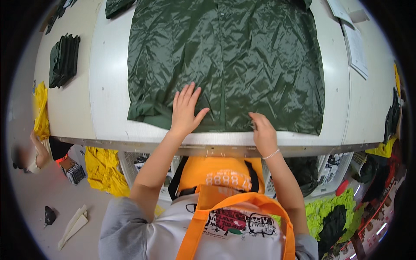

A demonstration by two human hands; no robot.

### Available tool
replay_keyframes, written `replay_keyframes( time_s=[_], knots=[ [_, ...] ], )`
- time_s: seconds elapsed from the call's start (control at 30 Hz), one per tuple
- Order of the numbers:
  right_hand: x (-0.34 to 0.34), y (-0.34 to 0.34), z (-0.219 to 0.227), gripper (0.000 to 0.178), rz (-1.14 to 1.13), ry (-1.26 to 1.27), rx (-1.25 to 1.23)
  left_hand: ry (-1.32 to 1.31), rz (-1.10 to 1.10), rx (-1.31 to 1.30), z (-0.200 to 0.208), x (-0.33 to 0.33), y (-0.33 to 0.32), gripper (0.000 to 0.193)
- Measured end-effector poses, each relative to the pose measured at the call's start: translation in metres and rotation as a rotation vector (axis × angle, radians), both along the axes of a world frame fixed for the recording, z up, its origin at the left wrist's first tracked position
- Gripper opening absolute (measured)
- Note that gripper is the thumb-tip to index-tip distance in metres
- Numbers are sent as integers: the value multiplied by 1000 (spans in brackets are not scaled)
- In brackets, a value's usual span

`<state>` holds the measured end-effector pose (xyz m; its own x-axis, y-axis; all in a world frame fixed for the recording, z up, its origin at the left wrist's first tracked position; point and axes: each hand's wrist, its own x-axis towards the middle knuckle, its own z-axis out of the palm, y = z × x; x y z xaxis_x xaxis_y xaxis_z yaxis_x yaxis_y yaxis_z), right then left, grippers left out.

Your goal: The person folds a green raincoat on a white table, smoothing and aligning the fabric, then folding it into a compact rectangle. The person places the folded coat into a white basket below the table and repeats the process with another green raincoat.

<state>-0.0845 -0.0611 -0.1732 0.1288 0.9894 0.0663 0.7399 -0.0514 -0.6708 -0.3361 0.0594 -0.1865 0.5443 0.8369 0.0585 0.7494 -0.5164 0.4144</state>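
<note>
At the near hem of the glossy green cloth (268,69), which lies spread on the counter (110,86), my right grip (263,130) has bent fingers; I cannot tell whether they pinch it. My left grip (185,113) rests open, palm down on the cloth. Farther off, folded dark bundles (64,60) lie left of the cloth, white papers (356,48) right of it.

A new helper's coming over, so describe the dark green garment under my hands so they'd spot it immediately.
Find the pale table across the upper view. On it lies the dark green garment, left hand and right hand over its near part. It's spread wide, unlike the folded dark green stack to its left.
</note>
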Motion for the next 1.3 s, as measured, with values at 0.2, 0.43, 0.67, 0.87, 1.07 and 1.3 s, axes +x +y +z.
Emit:
replay_keyframes(
  time_s=[0.2,0.43,0.67,0.87,1.07,1.3],
  knots=[
    [-23,-14,-6,29,173,5,-143,-58,-134,-45,16,-16,-45,51],
    [-19,-7,-21,8,99,206,-101,-278,-177,-61,23,27,-50,38],
    [11,21,21,18,-29,760,-296,-599,157,-497,39,76,-36,12],
    [19,33,74,28,-143,541,-78,-794,126,-400,64,101,-25,17],
    [29,25,104,26,-58,93,181,-871,204,-578,81,118,-16,19],
    [37,34,112,20,50,15,332,-920,198,-557,89,126,-11,21]
  ],
)
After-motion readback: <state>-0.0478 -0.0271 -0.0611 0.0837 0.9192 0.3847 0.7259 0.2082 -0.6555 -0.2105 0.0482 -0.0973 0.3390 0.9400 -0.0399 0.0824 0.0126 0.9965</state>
